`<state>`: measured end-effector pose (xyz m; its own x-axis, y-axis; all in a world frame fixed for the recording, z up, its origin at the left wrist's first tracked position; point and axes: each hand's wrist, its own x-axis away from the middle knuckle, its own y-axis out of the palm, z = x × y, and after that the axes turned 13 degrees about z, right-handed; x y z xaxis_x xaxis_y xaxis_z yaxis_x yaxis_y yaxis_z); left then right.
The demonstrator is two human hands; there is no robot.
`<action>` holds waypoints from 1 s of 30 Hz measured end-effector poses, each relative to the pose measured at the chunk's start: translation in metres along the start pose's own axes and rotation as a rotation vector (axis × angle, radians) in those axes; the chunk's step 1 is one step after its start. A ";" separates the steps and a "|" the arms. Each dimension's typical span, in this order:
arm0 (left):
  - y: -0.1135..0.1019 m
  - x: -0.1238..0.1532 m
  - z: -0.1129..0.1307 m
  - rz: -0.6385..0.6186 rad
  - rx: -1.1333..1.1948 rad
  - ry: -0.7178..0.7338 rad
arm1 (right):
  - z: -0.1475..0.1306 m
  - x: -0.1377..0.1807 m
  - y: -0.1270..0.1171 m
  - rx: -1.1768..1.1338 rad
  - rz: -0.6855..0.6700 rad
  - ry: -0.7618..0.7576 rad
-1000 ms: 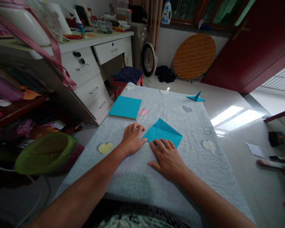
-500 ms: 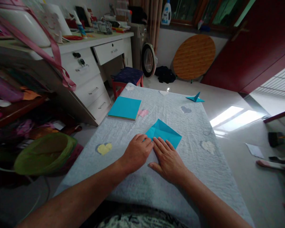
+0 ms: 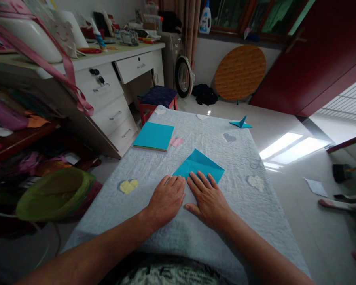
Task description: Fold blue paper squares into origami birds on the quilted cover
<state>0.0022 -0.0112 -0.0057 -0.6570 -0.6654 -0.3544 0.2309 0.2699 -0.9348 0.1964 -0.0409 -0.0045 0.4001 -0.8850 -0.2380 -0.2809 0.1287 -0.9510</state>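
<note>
A folded sheet of blue origami paper (image 3: pixel 200 164) lies on the cloth-covered table (image 3: pixel 219 146), one corner pointing away from me. My left hand (image 3: pixel 167 198) rests at its near left edge, fingers stretched out and lying flat. On the near right part of the paper my right hand (image 3: pixel 207 198) presses down, palm low and fingers spread. Both hands cover the near edge of the sheet. Beyond my left hand sits a stack of blue square paper (image 3: pixel 154 135). A folded blue paper piece (image 3: pixel 241 123) with an upright point stands near the table's far right corner.
A white desk (image 3: pixel 106 87) with drawers runs along the left, and a stool (image 3: pixel 158 97) stands past the table's far end. A bin with a green liner (image 3: pixel 56 194) is on the floor at left. Farther back are a washing machine (image 3: pixel 169 47) and a round wooden board (image 3: pixel 240 72).
My left hand has moved slightly left and its fingers have straightened and flattened. More of the paper's left side shows. My right hand stays on the sheet.
</note>
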 end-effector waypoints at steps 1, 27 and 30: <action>0.000 0.000 0.000 0.005 0.000 -0.005 | 0.003 0.003 -0.002 0.016 0.002 -0.007; 0.002 0.004 -0.002 0.115 0.011 -0.019 | 0.040 0.026 -0.034 -0.021 0.212 0.327; 0.004 0.005 -0.006 0.127 0.076 0.021 | 0.043 0.015 -0.018 -0.071 0.305 0.396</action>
<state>-0.0044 -0.0098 -0.0111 -0.6339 -0.6140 -0.4703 0.3663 0.2972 -0.8817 0.2444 -0.0371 0.0005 -0.0673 -0.9156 -0.3964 -0.3979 0.3889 -0.8309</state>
